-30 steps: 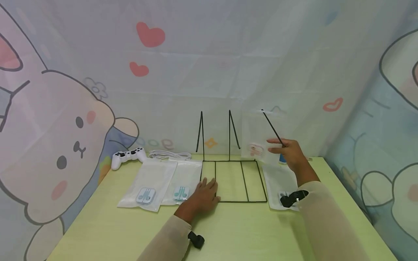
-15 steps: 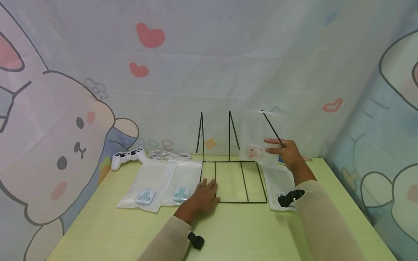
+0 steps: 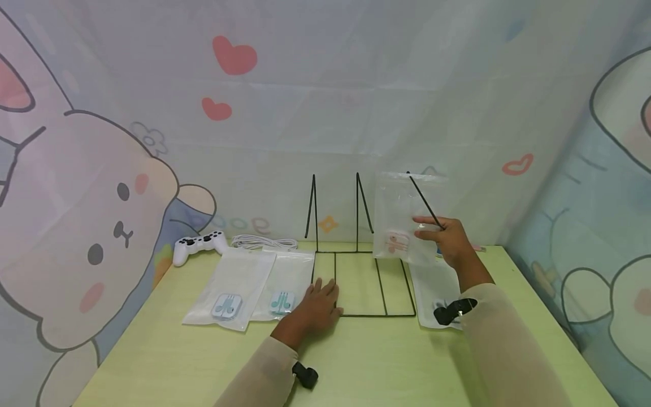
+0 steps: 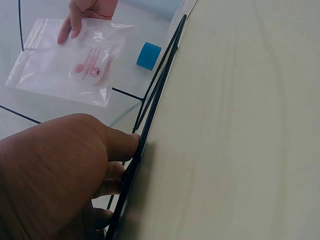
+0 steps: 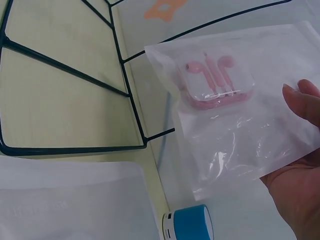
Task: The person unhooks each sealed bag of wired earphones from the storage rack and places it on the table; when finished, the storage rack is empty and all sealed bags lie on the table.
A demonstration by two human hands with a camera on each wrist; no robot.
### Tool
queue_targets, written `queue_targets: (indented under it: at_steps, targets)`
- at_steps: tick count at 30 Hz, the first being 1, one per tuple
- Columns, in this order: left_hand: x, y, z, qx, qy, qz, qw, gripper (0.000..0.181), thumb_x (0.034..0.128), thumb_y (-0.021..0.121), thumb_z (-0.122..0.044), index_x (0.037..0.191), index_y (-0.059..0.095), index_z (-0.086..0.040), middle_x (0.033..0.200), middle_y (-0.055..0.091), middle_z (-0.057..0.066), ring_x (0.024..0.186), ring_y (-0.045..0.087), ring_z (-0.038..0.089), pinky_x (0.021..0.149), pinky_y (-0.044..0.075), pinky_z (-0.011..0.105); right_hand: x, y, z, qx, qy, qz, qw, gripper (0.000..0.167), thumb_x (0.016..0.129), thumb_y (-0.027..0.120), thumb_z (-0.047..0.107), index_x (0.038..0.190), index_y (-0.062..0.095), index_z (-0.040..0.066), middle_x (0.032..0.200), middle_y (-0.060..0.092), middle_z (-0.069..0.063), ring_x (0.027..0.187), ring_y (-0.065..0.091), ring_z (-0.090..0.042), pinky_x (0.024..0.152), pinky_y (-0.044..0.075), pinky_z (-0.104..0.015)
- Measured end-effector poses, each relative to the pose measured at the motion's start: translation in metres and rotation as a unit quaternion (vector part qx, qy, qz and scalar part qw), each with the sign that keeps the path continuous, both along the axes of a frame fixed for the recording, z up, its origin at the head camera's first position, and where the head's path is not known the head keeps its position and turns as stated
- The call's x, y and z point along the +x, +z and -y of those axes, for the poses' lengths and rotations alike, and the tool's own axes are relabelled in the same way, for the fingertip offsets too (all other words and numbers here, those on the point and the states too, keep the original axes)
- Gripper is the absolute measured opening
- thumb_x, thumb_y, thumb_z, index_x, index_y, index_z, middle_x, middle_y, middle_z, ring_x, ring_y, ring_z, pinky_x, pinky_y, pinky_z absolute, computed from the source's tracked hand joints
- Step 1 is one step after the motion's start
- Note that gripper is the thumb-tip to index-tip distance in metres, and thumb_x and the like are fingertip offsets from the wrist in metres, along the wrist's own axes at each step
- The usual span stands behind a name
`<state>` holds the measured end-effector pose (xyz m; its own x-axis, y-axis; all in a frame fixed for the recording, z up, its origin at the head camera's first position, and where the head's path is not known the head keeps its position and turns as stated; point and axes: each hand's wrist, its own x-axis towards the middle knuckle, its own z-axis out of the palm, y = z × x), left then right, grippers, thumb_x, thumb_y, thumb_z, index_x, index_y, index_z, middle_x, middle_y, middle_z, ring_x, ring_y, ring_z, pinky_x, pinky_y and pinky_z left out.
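A clear zip bag (image 3: 390, 209) with a boxed pair of pink earphones (image 5: 217, 80) is upright at the right hook of a black wire rack (image 3: 366, 315). My right hand (image 3: 454, 244) holds the bag by its right side near the hook's tip. Two fingers lie across its front; the thumb is hidden in the head view. The hook's rod crosses in front of the bag. I cannot tell whether the bag hangs from it. My left hand (image 3: 317, 308) rests on the left part of the rack's base, fingers spread, its thumb touching the front bar in the left wrist view.
Two zip bags (image 3: 234, 280) with boxed blue-green earphones lie left of the rack. A white game controller (image 3: 200, 245) and coiled white cable (image 3: 261, 242) sit behind them. Another zip bag (image 3: 432, 288) lies right. A blue cylinder (image 5: 192, 223) stands behind it.
The bag in my right hand has shifted slightly, swinging a little left and then turning its front more to view. My right hand has moved slightly left; the left hand stays put.
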<state>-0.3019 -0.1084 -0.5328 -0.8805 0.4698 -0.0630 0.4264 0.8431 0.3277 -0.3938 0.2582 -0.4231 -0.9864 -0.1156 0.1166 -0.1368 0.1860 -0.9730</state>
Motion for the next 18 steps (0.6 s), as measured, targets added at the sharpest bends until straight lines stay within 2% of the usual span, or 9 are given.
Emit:
queue_targets:
  at_steps: [5, 8, 10, 13, 15, 18]
  targets:
    - [-0.001, -0.001, 0.000, -0.001, 0.001, -0.001, 1.0000, 0.067, 0.1153, 0.048, -0.038, 0.170, 0.034, -0.002, 0.181, 0.029, 0.017, 0.169, 0.017, 0.048, 0.137, 0.020, 0.062, 0.003, 0.001, 0.002, -0.026, -0.005, 0.006, 0.9996, 0.054, 0.096, 0.083, 0.004, 0.146, 0.065, -0.006, 0.178, 0.033, -0.019, 0.170, 0.020, -0.035, 0.136, 0.024, -0.059]
    - [-0.001, -0.001, 0.000, 0.002, 0.001, -0.002, 1.0000, 0.067, 0.1154, 0.047, -0.038, 0.170, 0.035, -0.001, 0.181, 0.030, 0.017, 0.169, 0.017, 0.049, 0.137, 0.020, 0.062, 0.005, 0.001, 0.004, -0.024, -0.014, 0.006, 0.9996, 0.052, 0.095, 0.083, 0.004, 0.144, 0.067, -0.004, 0.176, 0.037, -0.018, 0.166, 0.028, -0.032, 0.132, 0.036, -0.046]
    - [0.000, 0.000, 0.000, 0.004, 0.001, 0.000, 1.0000, 0.067, 0.1155, 0.047, -0.038, 0.170, 0.034, -0.001, 0.181, 0.029, 0.017, 0.169, 0.017, 0.049, 0.137, 0.020, 0.062, 0.006, 0.001, 0.004, -0.018, -0.019, 0.004, 0.9996, 0.052, 0.095, 0.083, 0.005, 0.144, 0.067, -0.003, 0.175, 0.039, -0.018, 0.162, 0.034, -0.030, 0.121, 0.047, -0.033]
    - [0.001, 0.002, 0.000, 0.007, 0.001, -0.001, 1.0000, 0.067, 0.1155, 0.046, -0.038, 0.170, 0.035, -0.001, 0.181, 0.029, 0.017, 0.169, 0.017, 0.049, 0.137, 0.020, 0.062, 0.010, 0.002, 0.004, -0.012, -0.025, -0.002, 0.9996, 0.051, 0.095, 0.084, 0.005, 0.143, 0.069, -0.002, 0.172, 0.042, -0.019, 0.152, 0.042, -0.026, 0.100, 0.055, -0.018]
    - [0.002, 0.003, 0.000, 0.007, 0.001, 0.000, 1.0000, 0.067, 0.1155, 0.046, -0.038, 0.170, 0.034, -0.001, 0.181, 0.029, 0.017, 0.170, 0.017, 0.049, 0.137, 0.019, 0.062, 0.014, 0.004, 0.004, -0.009, -0.025, -0.009, 0.9996, 0.050, 0.095, 0.084, 0.005, 0.142, 0.069, -0.002, 0.170, 0.044, -0.020, 0.147, 0.045, -0.023, 0.092, 0.056, -0.014]
    - [0.003, 0.005, 0.001, 0.009, 0.000, 0.001, 1.0000, 0.067, 0.1155, 0.046, -0.038, 0.170, 0.035, -0.002, 0.181, 0.029, 0.017, 0.170, 0.017, 0.049, 0.137, 0.019, 0.062, 0.021, 0.007, 0.004, -0.003, -0.028, -0.018, 0.9995, 0.049, 0.094, 0.084, 0.005, 0.140, 0.070, -0.002, 0.167, 0.048, -0.021, 0.141, 0.049, -0.019, 0.089, 0.058, -0.015]
